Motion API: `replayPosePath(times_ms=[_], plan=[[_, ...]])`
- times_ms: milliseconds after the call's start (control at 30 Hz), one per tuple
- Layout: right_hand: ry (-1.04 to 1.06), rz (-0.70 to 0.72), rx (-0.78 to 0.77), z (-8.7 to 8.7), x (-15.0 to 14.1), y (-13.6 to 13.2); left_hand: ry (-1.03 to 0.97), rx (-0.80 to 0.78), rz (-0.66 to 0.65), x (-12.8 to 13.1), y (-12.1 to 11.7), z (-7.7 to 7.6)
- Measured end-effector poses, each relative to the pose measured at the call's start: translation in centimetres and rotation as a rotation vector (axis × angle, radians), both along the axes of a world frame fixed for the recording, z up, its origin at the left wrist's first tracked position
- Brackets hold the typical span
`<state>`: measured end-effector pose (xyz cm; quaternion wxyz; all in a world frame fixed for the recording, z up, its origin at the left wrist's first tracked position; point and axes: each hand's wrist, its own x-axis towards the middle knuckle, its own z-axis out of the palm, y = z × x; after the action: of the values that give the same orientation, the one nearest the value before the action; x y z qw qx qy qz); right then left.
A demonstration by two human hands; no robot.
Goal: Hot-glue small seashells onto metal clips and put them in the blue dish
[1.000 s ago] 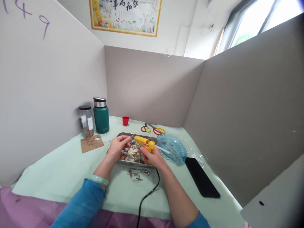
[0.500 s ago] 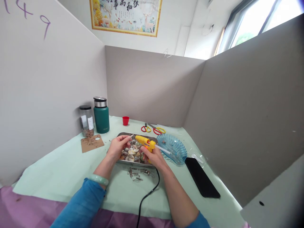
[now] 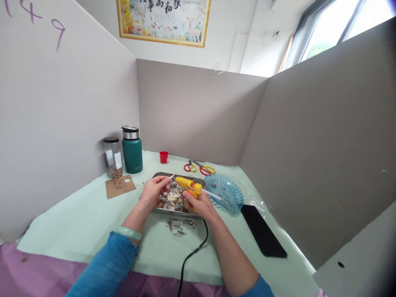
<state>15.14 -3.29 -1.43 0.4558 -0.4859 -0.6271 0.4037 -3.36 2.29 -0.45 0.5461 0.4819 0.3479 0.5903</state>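
Left hand (image 3: 154,192): grip pinching metal piece (image 3: 172,176) | right hand (image 3: 200,203): grip round glue gun (image 3: 187,185) | shell tray (image 3: 173,213) beneath

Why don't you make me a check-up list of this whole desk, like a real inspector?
Surface: pale green cover, a few crumbs near the tray.
Things in use: yellow glue gun over the tray of shells; metal pins loose in front.
Clutter: flask, jar, brown card, red cup, scissors, blue dish, black slab.
Hands: left hand pinches a small shiny bit in its fingers; right hand holds the glue gun.
Cables: black cord curves across the cover and out of view.
Surroundings: grey panels, wall picture, window. Other people: nothing seen.
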Motion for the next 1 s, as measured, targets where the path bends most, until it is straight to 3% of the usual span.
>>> replayPosePath(times_ms=[1000], plan=[[0.031, 0.004, -0.001, -0.1, 0.02, 0.04, 0.037, 0.008, -0.003, -0.04, 0.4, -0.48]])
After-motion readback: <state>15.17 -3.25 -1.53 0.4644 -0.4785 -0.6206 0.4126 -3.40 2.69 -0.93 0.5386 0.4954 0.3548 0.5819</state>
